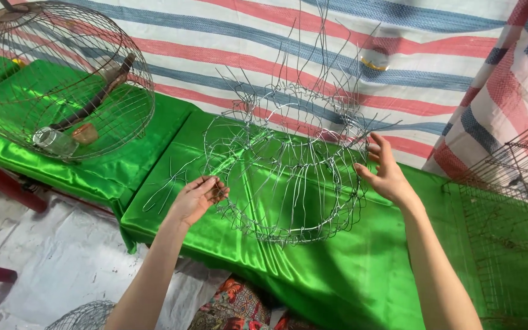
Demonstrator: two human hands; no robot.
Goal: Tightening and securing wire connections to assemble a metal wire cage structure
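A half-built round wire cage frame (pixel 285 177) stands tilted on the shiny green cloth (pixel 349 269), its loose wire ends sticking up at the back. My left hand (pixel 198 197) pinches the frame's rim on its left side. My right hand (pixel 385 170) has its fingers spread and touches the wires on the right side of the frame.
A finished domed wire cage (pixel 62 79) with a perch and small cups sits at the far left on green cloth. Loose bent wires (pixel 165 186) lie left of the frame. A square mesh cage (pixel 511 201) stands at the right. A striped tarp (pixel 337 49) hangs behind.
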